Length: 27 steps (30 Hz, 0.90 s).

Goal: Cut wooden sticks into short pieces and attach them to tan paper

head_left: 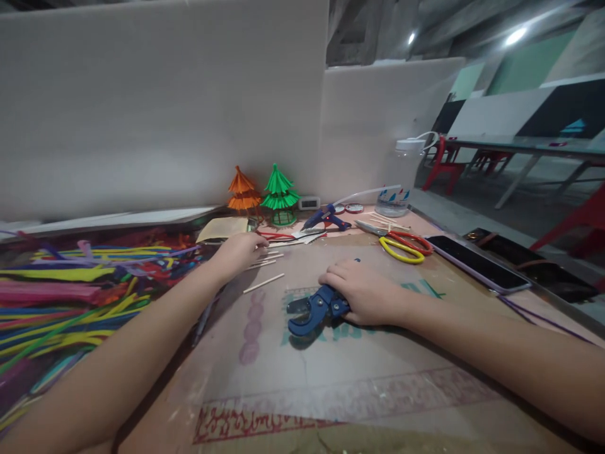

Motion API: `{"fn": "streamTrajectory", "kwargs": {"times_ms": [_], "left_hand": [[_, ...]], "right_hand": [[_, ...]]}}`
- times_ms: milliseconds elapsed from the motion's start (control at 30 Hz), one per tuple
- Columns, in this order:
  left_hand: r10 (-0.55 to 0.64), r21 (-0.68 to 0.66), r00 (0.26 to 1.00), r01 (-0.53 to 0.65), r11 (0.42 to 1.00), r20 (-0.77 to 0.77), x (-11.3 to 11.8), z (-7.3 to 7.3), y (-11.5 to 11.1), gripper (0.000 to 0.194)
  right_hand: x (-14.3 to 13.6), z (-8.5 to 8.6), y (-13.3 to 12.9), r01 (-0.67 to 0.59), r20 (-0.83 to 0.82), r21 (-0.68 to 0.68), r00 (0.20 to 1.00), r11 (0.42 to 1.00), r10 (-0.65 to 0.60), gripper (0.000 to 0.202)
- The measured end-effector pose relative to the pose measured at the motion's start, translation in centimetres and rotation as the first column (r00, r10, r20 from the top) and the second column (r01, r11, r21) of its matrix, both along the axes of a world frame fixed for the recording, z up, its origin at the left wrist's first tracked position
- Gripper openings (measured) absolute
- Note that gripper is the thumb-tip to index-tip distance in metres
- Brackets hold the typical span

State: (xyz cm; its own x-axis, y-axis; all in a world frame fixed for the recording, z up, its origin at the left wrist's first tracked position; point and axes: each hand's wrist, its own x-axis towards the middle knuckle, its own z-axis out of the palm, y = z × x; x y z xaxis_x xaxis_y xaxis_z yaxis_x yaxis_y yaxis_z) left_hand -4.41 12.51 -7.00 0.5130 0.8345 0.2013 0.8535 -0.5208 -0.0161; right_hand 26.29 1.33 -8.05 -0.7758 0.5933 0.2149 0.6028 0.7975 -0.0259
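My right hand [362, 290] is closed around the handles of a blue pipe cutter [316, 309], whose hooked jaw points left above the plastic-covered table. On the left, my left hand [240, 253] reaches to the thin wooden sticks [263, 283], several of which lie by its fingers. Those fingers are bent and close together; whatever they pinch is hidden. Just behind this hand lies a yellowish pad [222, 229]. Farther back stand an orange paper-like tiered tree [243, 192] and a green one [280, 195].
A blue glue gun [326, 217], scissors [401, 243] and a clear bottle [399, 176] stand or lie toward the back. A phone [477, 263] rests at the right edge beside a dark case [534, 265]. Colourful pipe cleaners [70, 309] fill the left side. A pale panel [161, 113] rises behind.
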Motion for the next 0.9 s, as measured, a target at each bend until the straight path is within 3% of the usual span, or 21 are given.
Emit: {"fn": "streamTrajectory", "kwargs": {"times_ms": [467,767,900], "left_hand": [[0.086,0.023,0.996,-0.086,0.996,0.017,0.3,-2.4,0.6,0.033],[0.087,-0.031,0.990,-0.084,0.996,0.111,0.4,-2.3,0.5,0.033],[0.081,-0.001,0.966,-0.083,0.997,0.246,1.0,-1.2,-0.3,0.028]], "right_hand": [[-0.1,0.2,0.0,0.008,-0.014,-0.029,1.000,1.000,-0.008,0.039],[0.0,0.0,0.0,0.005,-0.006,0.000,1.000,1.000,-0.005,0.042],[0.0,0.2,-0.3,0.021,-0.015,0.047,1.000,0.999,-0.020,0.043]]}}
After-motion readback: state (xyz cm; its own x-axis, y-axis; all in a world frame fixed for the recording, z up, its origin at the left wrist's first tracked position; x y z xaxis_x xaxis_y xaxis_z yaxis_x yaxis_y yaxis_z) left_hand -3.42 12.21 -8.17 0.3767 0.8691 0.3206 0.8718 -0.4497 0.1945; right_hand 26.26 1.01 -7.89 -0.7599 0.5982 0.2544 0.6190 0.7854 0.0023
